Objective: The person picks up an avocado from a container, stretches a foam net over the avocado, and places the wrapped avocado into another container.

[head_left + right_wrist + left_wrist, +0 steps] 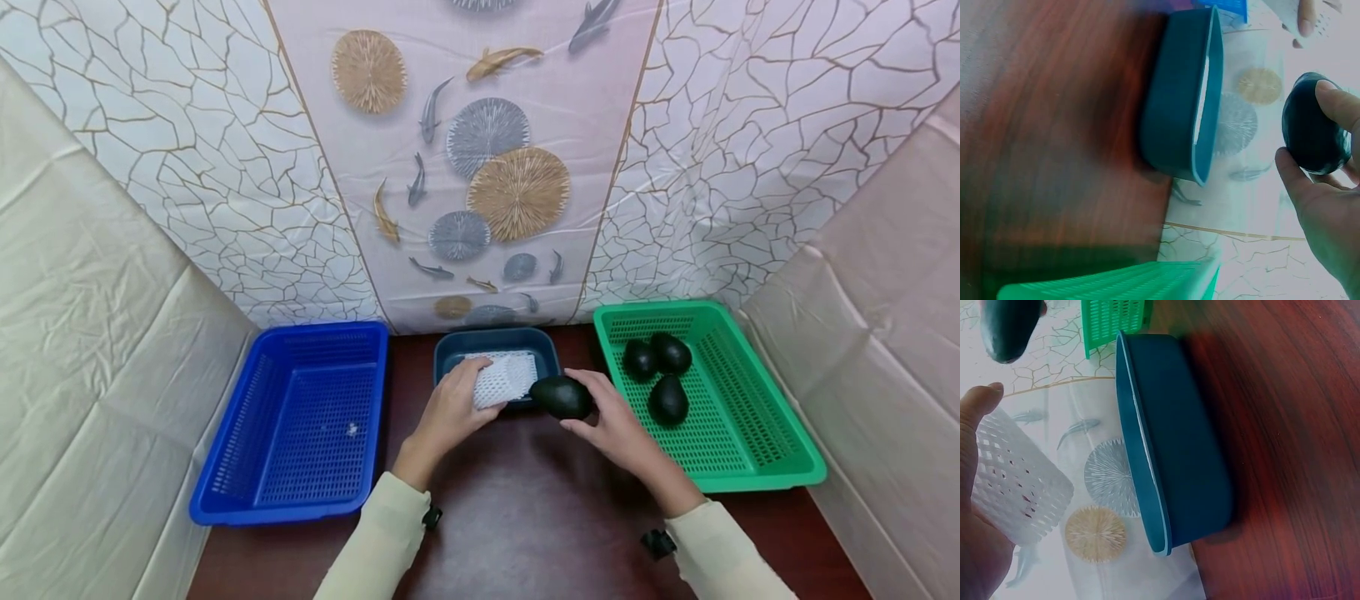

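Note:
My left hand (455, 398) grips a white foam net sleeve (497, 383), its mesh plain to see in the left wrist view. In my right hand (615, 421) is a dark avocado (561, 397), held between thumb and fingers with its narrow end toward the sleeve. Both hands are raised in front of a small dark teal tray (549, 352), which has more white foam netting (531, 358) lying in it. The right wrist view shows the thumb across the near side of the avocado (1310, 128).
A blue plastic basket (288, 506) with a small white scrap (352, 429) inside stands at the left. To the right is a green basket (765, 482) holding three dark avocados (667, 400). Patterned cloth (517, 192) hangs behind the dark wooden table (525, 517).

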### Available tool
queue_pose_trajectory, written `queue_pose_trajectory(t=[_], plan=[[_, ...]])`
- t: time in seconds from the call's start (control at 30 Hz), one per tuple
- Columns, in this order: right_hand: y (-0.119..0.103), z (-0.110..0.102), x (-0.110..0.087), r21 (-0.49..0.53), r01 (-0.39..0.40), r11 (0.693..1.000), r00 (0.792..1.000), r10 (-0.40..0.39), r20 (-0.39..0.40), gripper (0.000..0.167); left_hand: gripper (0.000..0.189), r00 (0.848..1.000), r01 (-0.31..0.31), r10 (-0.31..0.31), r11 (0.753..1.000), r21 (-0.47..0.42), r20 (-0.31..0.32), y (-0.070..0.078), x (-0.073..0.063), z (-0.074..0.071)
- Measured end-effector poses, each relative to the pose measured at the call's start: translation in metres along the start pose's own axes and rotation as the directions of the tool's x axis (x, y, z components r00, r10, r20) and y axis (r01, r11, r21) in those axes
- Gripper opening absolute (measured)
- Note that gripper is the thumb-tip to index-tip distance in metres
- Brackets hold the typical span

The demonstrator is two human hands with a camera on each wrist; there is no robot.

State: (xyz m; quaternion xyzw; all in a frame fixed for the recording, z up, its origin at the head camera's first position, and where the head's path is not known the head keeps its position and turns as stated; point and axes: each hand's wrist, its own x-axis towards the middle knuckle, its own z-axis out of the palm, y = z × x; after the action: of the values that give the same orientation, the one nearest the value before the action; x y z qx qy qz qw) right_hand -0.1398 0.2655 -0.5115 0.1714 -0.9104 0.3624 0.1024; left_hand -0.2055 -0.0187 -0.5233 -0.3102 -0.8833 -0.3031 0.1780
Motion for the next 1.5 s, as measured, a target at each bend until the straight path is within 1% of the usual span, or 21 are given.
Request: queue_pose_trajectory(t=[0.17,0.3,0.4,0.6,0.73,0.87,1.0,1.1,1.27,1.4,1.5], plan=[[-0.007,-0.011,0.006,-0.025,0.016,1.0,1.0,-0.017,-0.018,0.078,0.069,1.0,0.001,-0.001,1.0,0.009,0.015,-0.001,0.001,-0.001],[-0.015,-0.021,0.012,-0.007,-0.004,1.0,1.0,0.004,0.014,0.078,0.068,1.0,-0.005,0.004,1.0,0.027,0.027,-0.002,0.001,-0.002],[-0.021,-0.026,0.017,-0.001,-0.011,1.0,0.999,0.011,0.042,0.077,0.068,0.999,-0.017,0.014,0.998,0.059,0.039,-0.001,0.001,-0.002],[-0.03,-0.029,0.027,-0.034,0.046,0.998,0.996,-0.044,0.078,0.077,0.069,0.997,-0.043,0.031,0.987,0.155,0.074,0.0,0.001,-0.001],[-0.034,-0.028,0.031,-0.035,0.052,0.998,0.994,-0.049,0.101,0.078,0.068,0.995,-0.065,0.05,0.981,0.184,0.087,0.0,0.002,0.001],[-0.035,-0.025,0.033,-0.022,0.042,0.999,0.992,-0.039,0.118,0.076,0.069,0.993,-0.086,0.069,0.977,0.195,0.092,0.002,0.003,0.003],[-0.035,-0.022,0.035,-0.023,0.063,0.998,0.991,-0.06,0.121,0.074,0.069,0.993,-0.096,0.081,0.974,0.205,0.083,0.004,0.004,0.004],[-0.034,-0.021,0.036,-0.032,0.078,0.996,0.99,-0.074,0.12,0.073,0.069,0.993,-0.103,0.088,0.974,0.201,0.083,0.006,0.004,0.005],[-0.035,-0.017,0.037,-0.029,0.071,0.997,0.989,-0.067,0.13,0.073,0.068,0.991,-0.118,0.104,0.976,0.182,0.087,0.012,0.006,0.007],[-0.035,-0.014,0.037,0.003,0.071,0.997,0.988,-0.071,0.136,0.073,0.065,0.99,-0.124,0.11,0.977,0.174,0.092,0.015,0.007,0.008],[-0.035,-0.011,0.037,0.034,0.065,0.997,0.989,-0.069,0.132,0.07,0.064,0.99,-0.117,0.101,0.98,0.163,0.103,0.017,0.006,0.009]])
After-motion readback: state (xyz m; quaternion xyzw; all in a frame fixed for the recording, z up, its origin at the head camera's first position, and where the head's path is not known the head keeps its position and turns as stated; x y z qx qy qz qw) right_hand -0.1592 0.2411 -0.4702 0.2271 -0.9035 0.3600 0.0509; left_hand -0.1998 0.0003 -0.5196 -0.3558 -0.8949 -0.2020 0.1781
